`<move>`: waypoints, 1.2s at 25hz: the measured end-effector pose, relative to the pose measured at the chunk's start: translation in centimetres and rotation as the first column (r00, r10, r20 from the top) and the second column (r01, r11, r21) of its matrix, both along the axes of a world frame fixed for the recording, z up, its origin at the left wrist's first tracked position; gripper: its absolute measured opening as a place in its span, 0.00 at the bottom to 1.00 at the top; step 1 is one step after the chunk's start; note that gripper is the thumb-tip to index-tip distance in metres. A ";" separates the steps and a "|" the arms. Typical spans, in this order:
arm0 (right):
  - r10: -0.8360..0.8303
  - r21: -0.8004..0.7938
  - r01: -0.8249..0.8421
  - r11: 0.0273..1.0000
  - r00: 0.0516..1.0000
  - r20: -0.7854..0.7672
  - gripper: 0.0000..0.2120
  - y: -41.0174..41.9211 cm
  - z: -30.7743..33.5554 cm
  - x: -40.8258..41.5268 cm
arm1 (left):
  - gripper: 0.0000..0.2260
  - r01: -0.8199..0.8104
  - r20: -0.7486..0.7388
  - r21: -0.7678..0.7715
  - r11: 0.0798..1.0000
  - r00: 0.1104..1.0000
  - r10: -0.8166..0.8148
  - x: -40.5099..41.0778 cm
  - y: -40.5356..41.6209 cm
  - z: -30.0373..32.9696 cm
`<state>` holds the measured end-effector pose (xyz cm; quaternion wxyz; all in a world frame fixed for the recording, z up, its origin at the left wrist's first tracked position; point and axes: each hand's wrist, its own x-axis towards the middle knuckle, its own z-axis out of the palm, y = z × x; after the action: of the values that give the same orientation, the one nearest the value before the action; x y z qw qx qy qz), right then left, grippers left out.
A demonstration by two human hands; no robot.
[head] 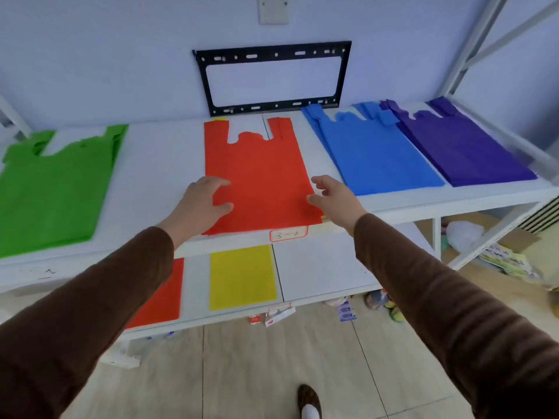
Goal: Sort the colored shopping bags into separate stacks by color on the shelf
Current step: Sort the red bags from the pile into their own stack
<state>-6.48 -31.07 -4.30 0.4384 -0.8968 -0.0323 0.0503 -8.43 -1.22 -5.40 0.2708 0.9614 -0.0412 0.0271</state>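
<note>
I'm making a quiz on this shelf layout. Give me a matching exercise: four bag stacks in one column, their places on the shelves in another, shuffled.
Things:
1. green bags
2. red bag under both hands
3. purple bags
4. yellow bag

Places:
A. lower shelf
B. top shelf, far right
C. top shelf, far left
D. top shelf, middle

Pairs: 1-C, 2-D, 3-B, 4-A

A pale bluish wall (pixel 121 55) carries a black metal mounting bracket (pixel 272 80) and a grey plate (pixel 273 9) above it, while white metal shelving (pixel 393 204) stands on a light tiled floor (pixel 257 373) strewn with small packets (pixel 348 311) under its right end.
</note>
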 end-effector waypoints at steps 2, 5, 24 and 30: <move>0.078 -0.004 -0.079 0.997 0.987 -0.140 0.28 0.2 -0.9 3.0 | 0.29 -0.104 -0.132 0.048 0.993 0.985 0.109 2.2 0.8 -1.7; 0.084 0.219 -0.024 0.975 0.960 -0.268 0.31 0.9 -1.9 7.0 | 0.35 -0.150 -0.209 0.048 0.988 0.965 0.157 3.9 0.4 -3.5; 0.102 0.165 -0.054 0.985 0.949 -0.299 0.26 -0.8 -0.8 7.7 | 0.39 0.305 -0.128 0.255 0.918 0.951 -0.280 4.0 -9.3 -0.8; 0.498 0.232 -0.448 0.863 0.831 -0.248 0.42 -2.5 0.0 5.2 | 0.33 0.300 -0.054 0.345 0.889 0.952 -0.300 4.4 -8.9 -1.4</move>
<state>-1.26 -33.60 -4.30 0.4842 -0.8030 -0.1911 0.2903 -4.07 -10.15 -6.76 0.0968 0.9761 -0.1933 -0.0226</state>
